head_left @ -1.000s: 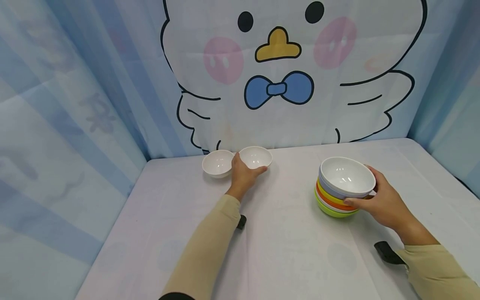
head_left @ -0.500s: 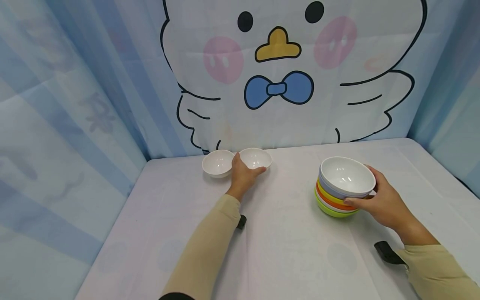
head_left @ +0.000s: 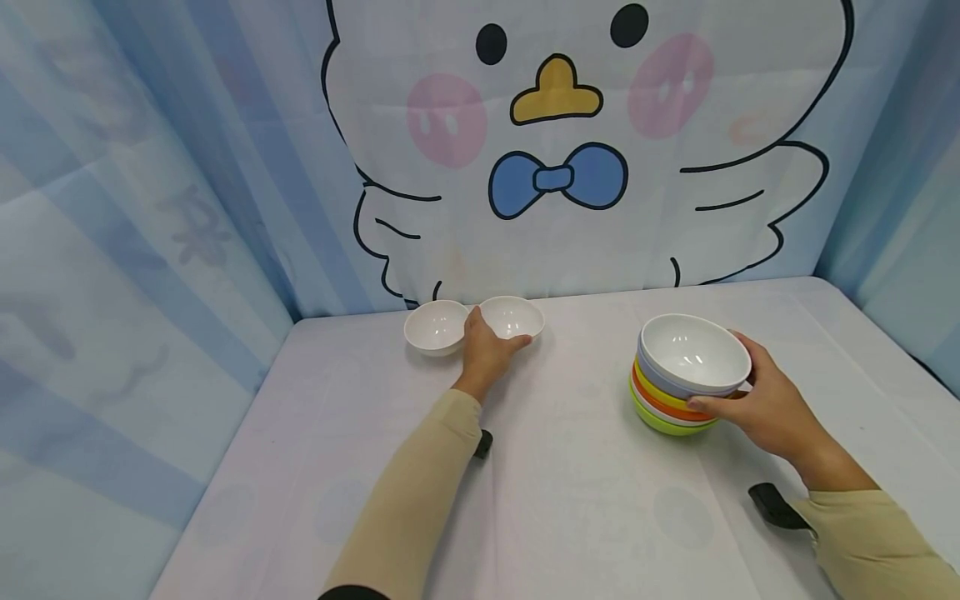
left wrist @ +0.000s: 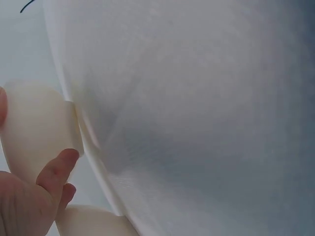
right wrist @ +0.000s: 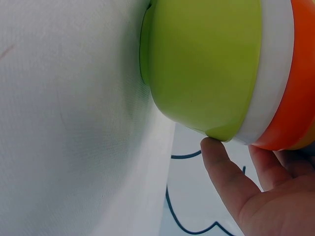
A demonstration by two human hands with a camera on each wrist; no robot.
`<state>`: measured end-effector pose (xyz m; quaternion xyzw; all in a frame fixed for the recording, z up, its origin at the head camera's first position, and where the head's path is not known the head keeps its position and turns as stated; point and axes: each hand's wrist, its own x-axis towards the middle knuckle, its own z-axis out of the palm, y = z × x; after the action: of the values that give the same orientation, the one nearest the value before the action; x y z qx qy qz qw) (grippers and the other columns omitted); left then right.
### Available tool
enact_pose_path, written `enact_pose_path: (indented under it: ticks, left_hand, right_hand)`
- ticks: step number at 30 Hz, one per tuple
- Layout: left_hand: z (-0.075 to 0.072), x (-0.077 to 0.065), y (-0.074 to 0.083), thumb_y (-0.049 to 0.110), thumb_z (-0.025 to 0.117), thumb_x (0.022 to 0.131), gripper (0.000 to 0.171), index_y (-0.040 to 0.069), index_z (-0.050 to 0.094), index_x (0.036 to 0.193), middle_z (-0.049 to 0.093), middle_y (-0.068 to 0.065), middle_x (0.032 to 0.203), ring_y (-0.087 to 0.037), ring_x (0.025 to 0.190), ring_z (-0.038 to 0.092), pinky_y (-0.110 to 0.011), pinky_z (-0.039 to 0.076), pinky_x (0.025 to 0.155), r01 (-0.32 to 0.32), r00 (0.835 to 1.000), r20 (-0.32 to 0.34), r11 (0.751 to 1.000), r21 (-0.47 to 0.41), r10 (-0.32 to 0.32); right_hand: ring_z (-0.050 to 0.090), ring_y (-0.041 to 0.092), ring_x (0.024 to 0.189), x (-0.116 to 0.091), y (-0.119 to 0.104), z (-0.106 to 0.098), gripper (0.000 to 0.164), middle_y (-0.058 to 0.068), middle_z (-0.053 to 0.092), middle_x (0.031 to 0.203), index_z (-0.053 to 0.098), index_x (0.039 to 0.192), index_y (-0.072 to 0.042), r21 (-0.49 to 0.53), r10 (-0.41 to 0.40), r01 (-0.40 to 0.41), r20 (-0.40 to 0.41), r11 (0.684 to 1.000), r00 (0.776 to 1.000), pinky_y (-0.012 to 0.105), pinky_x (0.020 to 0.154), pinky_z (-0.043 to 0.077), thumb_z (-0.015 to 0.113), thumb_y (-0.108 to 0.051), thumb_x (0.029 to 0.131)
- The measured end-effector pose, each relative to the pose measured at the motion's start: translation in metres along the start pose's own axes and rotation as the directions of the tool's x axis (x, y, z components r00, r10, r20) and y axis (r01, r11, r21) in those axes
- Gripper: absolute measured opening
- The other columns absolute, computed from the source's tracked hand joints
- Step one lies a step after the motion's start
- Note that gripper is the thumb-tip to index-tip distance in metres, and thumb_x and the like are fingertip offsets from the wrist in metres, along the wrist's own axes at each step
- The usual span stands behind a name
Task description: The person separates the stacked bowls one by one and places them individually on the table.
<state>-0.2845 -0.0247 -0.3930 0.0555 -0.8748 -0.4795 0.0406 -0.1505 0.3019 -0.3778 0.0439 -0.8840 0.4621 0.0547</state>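
At the back of the table two small white bowls stand side by side, a left bowl (head_left: 433,327) and a right bowl (head_left: 516,317). My left hand (head_left: 486,348) holds the right one, thumb across its near side and fingers in the gap between the bowls. In the left wrist view, fingertips touch the pale side of that bowl (left wrist: 37,128) close to its foot. Further right, my right hand (head_left: 768,408) grips a stack of bowls (head_left: 663,402): white inside on top, then pale blue, yellow, orange, white and lime green (right wrist: 206,64) at the bottom. Its thumb lies along the front.
A white cloth covers the table (head_left: 570,500). Right behind the white bowls hangs a printed curtain (head_left: 555,250) with a cartoon figure. Blue curtains (head_left: 112,333) also close off both sides. A black device (head_left: 778,506) is strapped at the right wrist.
The right white bowl, in my left hand, has come down very slightly and now stays still. My right hand and the stack have not moved.
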Motion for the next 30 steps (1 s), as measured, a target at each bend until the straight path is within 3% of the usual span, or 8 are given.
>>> enact_pose_path:
  ticks: [14, 30]
  left_hand:
    - [0.0006, -0.0032, 0.0023, 0.028, 0.088, 0.08, 0.106, -0.002, 0.02, 0.156, 0.027, -0.019, 0.158, -0.032, 0.142, 0.035, -0.038, 0.031, 0.115, 0.023, 1.0, -0.009, 0.998, 0.062, -0.022]
    - [0.0024, -0.0035, 0.0013, 0.032, 0.091, 0.075, 0.108, 0.0, 0.023, 0.154, 0.033, -0.017, 0.155, -0.032, 0.137, 0.041, -0.037, 0.035, 0.113, -0.037, 0.998, -0.051, 0.987, 0.153, 0.045]
  right_hand:
    - [0.036, 0.047, 0.128, -0.0004, -0.0003, 0.0004, 0.107, 0.028, 0.033, 0.148, 0.01, 0.158, 0.0, -0.007, 0.008, -0.008, 0.003, 1.0, 1.0, 0.003, 0.076, 0.037, 0.083, -0.027, 0.085]
    - [0.037, 0.047, 0.127, -0.0002, -0.0005, -0.0005, 0.106, 0.028, 0.033, 0.148, 0.011, 0.157, 0.0, -0.016, -0.003, 0.003, 0.0, 1.0, 1.0, 0.004, 0.076, 0.037, 0.083, -0.027, 0.085]
